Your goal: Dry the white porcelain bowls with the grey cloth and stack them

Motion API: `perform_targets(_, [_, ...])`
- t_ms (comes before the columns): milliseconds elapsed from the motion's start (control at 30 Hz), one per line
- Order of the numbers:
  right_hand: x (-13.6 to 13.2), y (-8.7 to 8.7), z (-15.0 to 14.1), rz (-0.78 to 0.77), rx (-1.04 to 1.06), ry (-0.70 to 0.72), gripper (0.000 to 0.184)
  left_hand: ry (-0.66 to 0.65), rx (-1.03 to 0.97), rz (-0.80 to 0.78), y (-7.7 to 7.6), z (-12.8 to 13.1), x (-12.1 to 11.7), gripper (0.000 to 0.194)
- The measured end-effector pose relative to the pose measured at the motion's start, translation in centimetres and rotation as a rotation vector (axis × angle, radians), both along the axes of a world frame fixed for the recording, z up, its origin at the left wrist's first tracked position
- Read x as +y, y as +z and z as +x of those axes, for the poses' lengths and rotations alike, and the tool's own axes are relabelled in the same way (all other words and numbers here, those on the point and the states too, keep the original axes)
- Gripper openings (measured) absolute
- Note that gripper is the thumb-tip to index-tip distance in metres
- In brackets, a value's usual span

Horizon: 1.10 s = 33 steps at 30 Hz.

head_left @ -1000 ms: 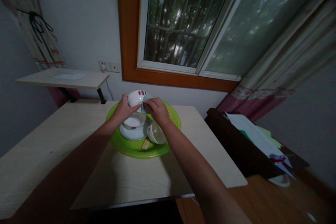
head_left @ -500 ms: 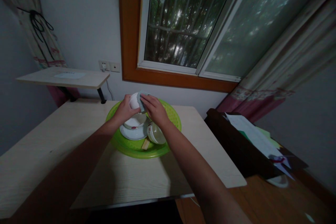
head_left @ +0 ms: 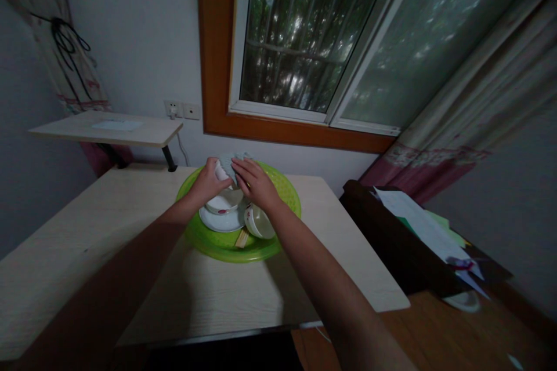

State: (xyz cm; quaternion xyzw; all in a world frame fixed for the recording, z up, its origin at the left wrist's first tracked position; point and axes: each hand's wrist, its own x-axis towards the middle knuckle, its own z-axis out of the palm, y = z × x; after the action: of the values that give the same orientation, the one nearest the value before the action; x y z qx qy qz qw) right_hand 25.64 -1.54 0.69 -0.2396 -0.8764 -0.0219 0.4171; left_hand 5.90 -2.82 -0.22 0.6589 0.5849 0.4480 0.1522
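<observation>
My left hand (head_left: 209, 181) is closed on a white bowl (head_left: 220, 172), held tilted above a green basin (head_left: 209, 251). A grey-green cloth (head_left: 228, 163) lies over the bowl's outside, pressed there by my right hand (head_left: 256, 181), whose fingers are closed on it. Below my hands, another white bowl (head_left: 223, 205) with a small red mark rests on a white plate (head_left: 221, 223) in the basin. To its right a third white bowl (head_left: 260, 223) leans on its side. Short light wooden chopsticks (head_left: 242, 237), partly hidden, lie at the basin's front.
The basin stands on a pale wooden table (head_left: 235, 295). A small raised shelf (head_left: 152, 134) with a paper on it is at the left back. Beyond the table's right edge, papers (head_left: 422, 226) lie on a dark brown piece of furniture (head_left: 383, 237).
The cloth has shifted left over the held bowl and covers more of its outside. Both hands stay almost in place, and the dishes in the basin have not moved.
</observation>
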Motion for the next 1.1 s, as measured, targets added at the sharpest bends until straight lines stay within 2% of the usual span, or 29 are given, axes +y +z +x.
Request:
perform_targets(267, [1.4,-0.6,0.9,-0.095,0.167,-0.138,0.037,-0.006,-0.199,-0.069,-0.3,-0.7,0.5,0.057])
perform_targets(500, [1.4,-0.8,1.1,-0.106,0.230,-0.111,0.025,-0.106,-0.590,-0.182,-0.8,-0.8,0.8,0.053])
perform_targets(633, [1.6,-0.7,1.4,-0.135,0.242,-0.193,0.023,-0.101,-0.647,-0.196,-0.6,-0.7,0.9,0.047])
perform_targets(733, [2.0,-0.8,1.5,-0.193,0.362,-0.252,0.025,-0.119,-0.670,-0.210,-0.5,-0.7,0.8,0.046])
perform_targets(800, [2.3,-1.1,1.4,-0.239,0.440,-0.215,0.026,-0.136,-0.667,-0.214,-0.4,-0.7,0.6,0.046])
perform_targets(900, [2.8,-1.8,1.1,-0.335,0.489,-0.078,0.029,-0.153,-0.642,-0.212,-0.4,-0.7,0.4,0.045])
perform_targets(1100, [3.0,-3.0,0.6,-0.728,0.557,0.041,0.036,-0.217,-0.685,-0.261,-0.3,-0.5,0.1,0.044])
